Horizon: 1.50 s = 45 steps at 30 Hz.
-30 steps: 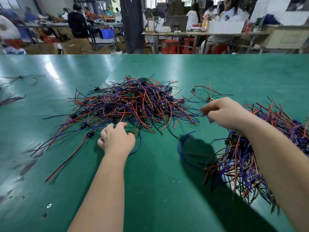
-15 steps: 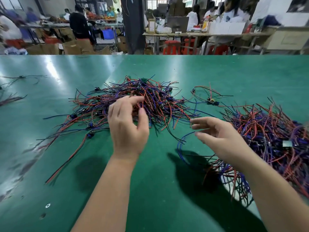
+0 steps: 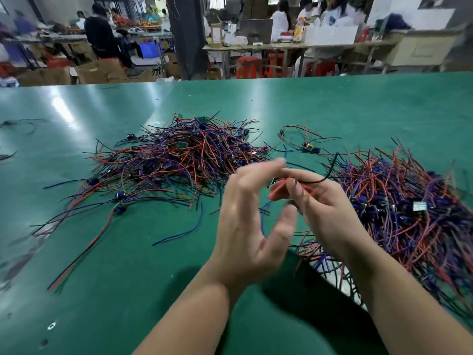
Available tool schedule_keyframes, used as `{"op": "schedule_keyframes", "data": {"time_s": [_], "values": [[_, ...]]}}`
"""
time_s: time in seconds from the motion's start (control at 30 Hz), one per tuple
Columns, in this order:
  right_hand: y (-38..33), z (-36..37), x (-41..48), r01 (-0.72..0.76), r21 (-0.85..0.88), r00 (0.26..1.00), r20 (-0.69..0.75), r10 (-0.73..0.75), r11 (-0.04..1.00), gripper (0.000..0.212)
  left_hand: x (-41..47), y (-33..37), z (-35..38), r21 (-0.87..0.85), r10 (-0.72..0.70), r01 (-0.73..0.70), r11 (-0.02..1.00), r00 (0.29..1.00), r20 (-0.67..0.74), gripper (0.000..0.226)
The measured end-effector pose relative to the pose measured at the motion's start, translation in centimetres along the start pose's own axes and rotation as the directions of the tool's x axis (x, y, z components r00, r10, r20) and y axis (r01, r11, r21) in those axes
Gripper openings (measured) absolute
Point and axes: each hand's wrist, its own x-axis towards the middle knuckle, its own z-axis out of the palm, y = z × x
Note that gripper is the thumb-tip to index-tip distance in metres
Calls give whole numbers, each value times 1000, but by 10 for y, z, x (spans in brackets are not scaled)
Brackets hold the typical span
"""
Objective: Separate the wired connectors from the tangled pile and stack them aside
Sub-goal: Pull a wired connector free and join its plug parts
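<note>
The right hand (image 3: 325,213) holds one wired connector (image 3: 275,181) in the air above the table (image 3: 128,278). Its fingers are curled around the wires, and a red wire (image 3: 282,187) and a black wire (image 3: 317,179) come out between them. The left hand (image 3: 245,226) stands just beside it, fingers straight and thumb apart, gripping nothing that I can see.

To do this step well, I think the left hand should run along the loose wires and bring them together, so that no end catches again. The piece can then go to the stack (image 3: 409,201) on the right, laid in the same direction as the others. The tangled pile (image 3: 179,160) lies further away on the left and looks large, so much work remains. Two loose connectors (image 3: 307,146) lie on the far side between the pile and the stack.

Both hands are blurred. I cannot tell if the left fingertips touch the wires, and the connector body is mostly hidden behind the fingers. A thin blue wire (image 3: 262,221) hangs between the hands, and it is not clear where it ends. The right edge of the stack is cut off.
</note>
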Motion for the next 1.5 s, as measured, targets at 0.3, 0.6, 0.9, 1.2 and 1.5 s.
{"op": "schedule_keyframes", "data": {"time_s": [0.3, 0.6, 0.9, 1.2, 1.5], "values": [[0, 1, -3, -8, 227, 994, 105, -16, 974, 23, 16, -16, -10, -499, -849, 709, 499, 516, -116, 79], [-5, 11, -10, 11, -94, 960, 281, 15, 996, 28, 21, -25, -13, -521, -873, 813, 261, 430, 233, 23], [-8, 2, -9, -39, -63, 981, 188, 50, 997, 54, 26, -35, -38, -599, -825, 728, 334, 533, 188, 16], [-15, 3, -1, -440, 365, 891, 63, 449, 821, 28, 16, -22, -23, -482, -622, 757, 442, 645, 444, 28], [-13, 1, -4, -311, 338, 942, -12, 335, 888, 25, 15, -25, -26, -472, -596, 760, 446, 646, 477, 20]]}}
